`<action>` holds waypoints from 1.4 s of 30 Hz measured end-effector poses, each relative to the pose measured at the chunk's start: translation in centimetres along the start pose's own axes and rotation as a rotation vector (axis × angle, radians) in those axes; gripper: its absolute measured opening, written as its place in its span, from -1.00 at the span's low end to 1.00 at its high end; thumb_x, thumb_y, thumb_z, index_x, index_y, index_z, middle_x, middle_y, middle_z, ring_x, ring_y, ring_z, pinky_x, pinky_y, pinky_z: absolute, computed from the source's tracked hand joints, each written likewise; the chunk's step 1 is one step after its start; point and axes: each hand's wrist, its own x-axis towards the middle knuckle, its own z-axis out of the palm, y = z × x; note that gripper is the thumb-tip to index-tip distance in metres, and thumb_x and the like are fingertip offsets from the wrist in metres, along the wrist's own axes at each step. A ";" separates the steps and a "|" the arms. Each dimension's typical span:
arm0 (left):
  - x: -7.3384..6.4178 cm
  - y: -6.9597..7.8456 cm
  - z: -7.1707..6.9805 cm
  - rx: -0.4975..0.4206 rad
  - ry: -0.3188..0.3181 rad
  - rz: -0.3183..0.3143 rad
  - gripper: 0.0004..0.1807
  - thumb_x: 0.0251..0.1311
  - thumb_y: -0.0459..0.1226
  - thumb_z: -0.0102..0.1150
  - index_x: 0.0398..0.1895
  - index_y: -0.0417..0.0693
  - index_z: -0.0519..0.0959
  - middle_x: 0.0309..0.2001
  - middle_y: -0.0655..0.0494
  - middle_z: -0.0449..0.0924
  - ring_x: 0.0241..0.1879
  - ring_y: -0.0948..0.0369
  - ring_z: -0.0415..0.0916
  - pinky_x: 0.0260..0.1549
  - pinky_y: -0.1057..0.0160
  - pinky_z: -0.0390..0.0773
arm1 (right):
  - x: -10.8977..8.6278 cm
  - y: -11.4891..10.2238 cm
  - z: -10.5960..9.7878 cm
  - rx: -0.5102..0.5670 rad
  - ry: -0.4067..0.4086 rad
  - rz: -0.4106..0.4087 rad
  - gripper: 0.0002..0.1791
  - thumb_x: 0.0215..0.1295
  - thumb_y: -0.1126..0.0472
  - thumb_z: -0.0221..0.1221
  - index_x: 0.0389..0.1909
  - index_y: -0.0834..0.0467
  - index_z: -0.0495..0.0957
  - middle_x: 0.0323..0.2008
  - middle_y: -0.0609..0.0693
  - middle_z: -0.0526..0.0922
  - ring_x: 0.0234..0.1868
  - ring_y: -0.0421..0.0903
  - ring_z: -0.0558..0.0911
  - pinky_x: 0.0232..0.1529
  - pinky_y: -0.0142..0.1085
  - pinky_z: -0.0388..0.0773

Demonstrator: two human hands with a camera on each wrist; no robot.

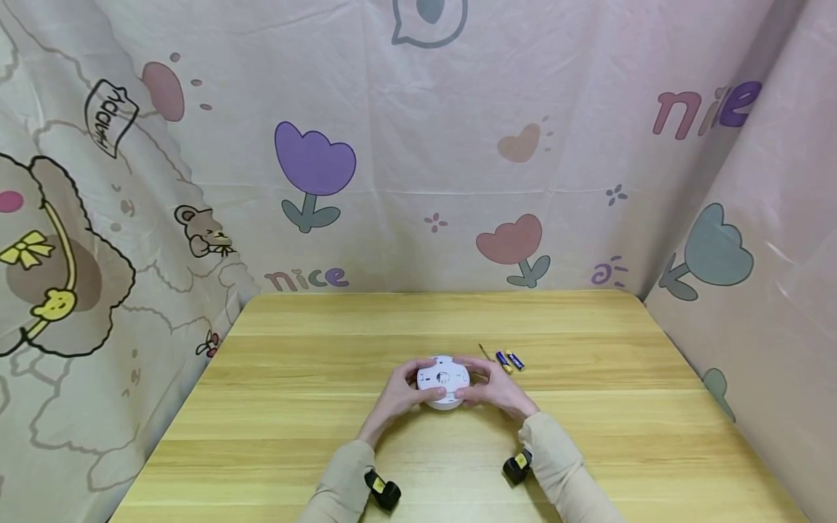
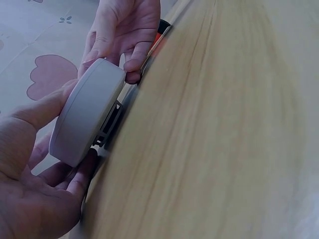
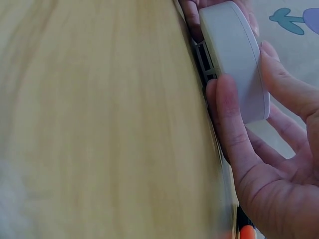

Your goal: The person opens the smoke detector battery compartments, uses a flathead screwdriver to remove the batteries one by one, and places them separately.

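A round white smoke detector (image 1: 443, 374) is held just above the table, its flat slotted face turned up and a slatted part (image 2: 110, 122) underneath. My left hand (image 1: 402, 388) grips its left edge, thumb on the upper face and fingers beneath, as the left wrist view shows. From the other side my right hand (image 1: 495, 385) holds the right edge, with its thumb (image 3: 284, 79) near the upper rim and fingers curled under the side. Two blue-and-yellow batteries, one battery (image 1: 503, 362) beside another battery (image 1: 516, 360), lie beyond the right hand.
Beside the batteries lies a thin dark stick-like tool (image 1: 484, 352). Part of a black-and-orange object (image 3: 246, 231) shows by the right hand in the right wrist view. The wooden table (image 1: 294, 349) meets a printed curtain (image 1: 392, 145) at the back and sides.
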 end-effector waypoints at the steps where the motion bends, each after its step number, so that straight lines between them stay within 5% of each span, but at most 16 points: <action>1: 0.0 0.0 0.0 -0.001 0.001 0.001 -0.34 0.04 -0.33 0.50 0.25 -0.24 0.51 0.28 -0.28 0.52 0.24 -0.11 0.52 0.30 -0.02 0.53 | 0.0 0.0 0.0 -0.001 -0.002 -0.007 -0.13 0.15 0.30 0.41 0.47 0.27 0.25 0.40 0.44 0.32 -0.02 -0.01 0.69 -0.07 -0.12 0.76; 12: -0.1 0.4 0.1 -0.005 0.009 0.010 -0.35 0.05 -0.37 0.48 0.27 -0.25 0.52 0.27 -0.28 0.54 0.23 -0.09 0.53 0.29 -0.06 0.53 | -0.1 -0.2 0.0 -0.032 -0.020 -0.056 -0.17 0.16 0.34 0.40 0.44 0.33 0.26 0.37 0.52 0.32 0.11 0.16 0.67 -0.07 -0.13 0.77; 21: 0.0 0.5 0.0 0.025 -0.006 0.004 -0.33 0.08 -0.34 0.47 0.30 -0.24 0.50 0.29 -0.26 0.53 0.25 -0.08 0.51 0.30 -0.08 0.51 | 0.0 -0.3 -0.1 -0.035 -0.036 -0.059 -0.18 0.14 0.35 0.40 0.42 0.33 0.27 0.32 0.55 0.37 -0.03 0.15 0.74 -0.10 -0.14 0.77; 28: -0.2 0.8 -0.1 0.034 -0.006 0.005 -0.32 0.11 -0.35 0.45 0.33 -0.29 0.46 0.29 -0.29 0.52 0.24 -0.12 0.52 0.27 -0.11 0.53 | 0.1 -0.1 -0.5 -0.128 -0.049 -0.080 -0.14 0.09 0.34 0.43 0.42 0.31 0.28 0.36 0.49 0.36 0.20 0.31 0.61 0.08 -0.18 0.71; 42: -0.2 1.0 -0.4 0.017 -0.015 -0.008 -0.33 0.14 -0.33 0.44 0.33 -0.29 0.45 0.29 -0.30 0.52 0.26 -0.14 0.52 0.30 -0.10 0.51 | 0.1 -0.2 -0.5 -0.134 -0.049 -0.096 -0.23 0.11 0.42 0.39 0.35 0.38 0.29 0.30 0.56 0.37 -0.03 0.23 0.74 -0.07 -0.24 0.76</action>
